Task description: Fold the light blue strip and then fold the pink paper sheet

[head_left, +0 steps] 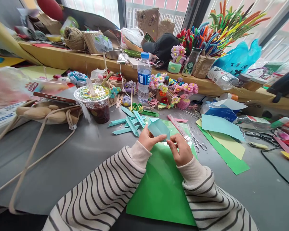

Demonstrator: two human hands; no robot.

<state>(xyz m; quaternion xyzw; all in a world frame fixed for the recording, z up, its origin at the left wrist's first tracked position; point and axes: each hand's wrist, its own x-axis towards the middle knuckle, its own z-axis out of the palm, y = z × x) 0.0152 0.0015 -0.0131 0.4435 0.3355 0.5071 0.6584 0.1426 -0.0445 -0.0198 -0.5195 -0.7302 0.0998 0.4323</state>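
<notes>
Between my two hands is a piece of light blue paper (pixel 159 127) with creases and a folded edge. My left hand (pixel 149 138) grips its left and lower side, the thumb lying along the bottom edge. The fingers of my right hand (pixel 180 148) pinch its lower right corner. Under both hands lies a glossy green sheet (pixel 161 192). Just beyond my left hand, several folded light blue paper strips (pixel 132 125) overlap in a loose pile. A pink ruler (pixel 177 124) and a pair of scissors (pixel 197 141) lie beyond my right hand.
A lidded drink cup (pixel 97 112) and a beige bag (pixel 48 114) with a phone (pixel 54 98) stand left. A water bottle (pixel 144 78) is at the back, beside pipe-cleaner flowers (pixel 175 89). Coloured paper sheets (pixel 225 141) and black scissors (pixel 260 136) lie right.
</notes>
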